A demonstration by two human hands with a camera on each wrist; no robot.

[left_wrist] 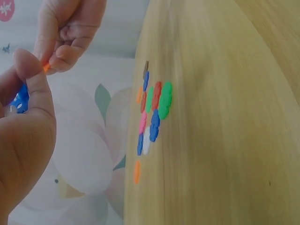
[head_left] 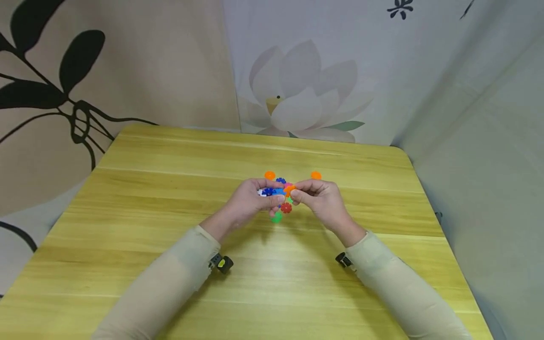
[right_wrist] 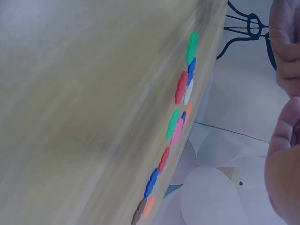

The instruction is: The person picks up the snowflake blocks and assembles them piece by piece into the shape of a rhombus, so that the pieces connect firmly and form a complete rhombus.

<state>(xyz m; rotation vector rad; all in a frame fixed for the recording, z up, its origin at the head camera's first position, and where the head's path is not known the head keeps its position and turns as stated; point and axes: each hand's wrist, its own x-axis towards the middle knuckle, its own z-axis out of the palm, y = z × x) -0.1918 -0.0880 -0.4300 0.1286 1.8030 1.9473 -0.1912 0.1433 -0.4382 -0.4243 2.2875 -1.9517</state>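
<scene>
My left hand (head_left: pixel 248 202) holds a small joined piece of toothed plastic discs above the table, with a dark blue disc (head_left: pixel 269 191) and white at its outer end. My right hand (head_left: pixel 321 198) pinches an orange disc (head_left: pixel 289 190) between thumb and fingers, against the inner end of that piece. In the left wrist view, a blue part (left_wrist: pixel 19 99) shows behind the left thumb, and a bit of the orange disc (left_wrist: pixel 46 67) lies between the two hands. Fingers cover most of the joint. The right wrist view hides nearly all of the held piece.
Loose discs lie flat on the wooden table (head_left: pixel 272 293) beneath the hands: red (head_left: pixel 286 208), green (head_left: pixel 276 217), pink (right_wrist: pixel 176 131), brown (right_wrist: pixel 138 212) and others. Two orange discs (head_left: pixel 269 175) (head_left: pixel 316 175) sit farther back. A patterned curtain (head_left: pixel 306 85) hangs behind the table.
</scene>
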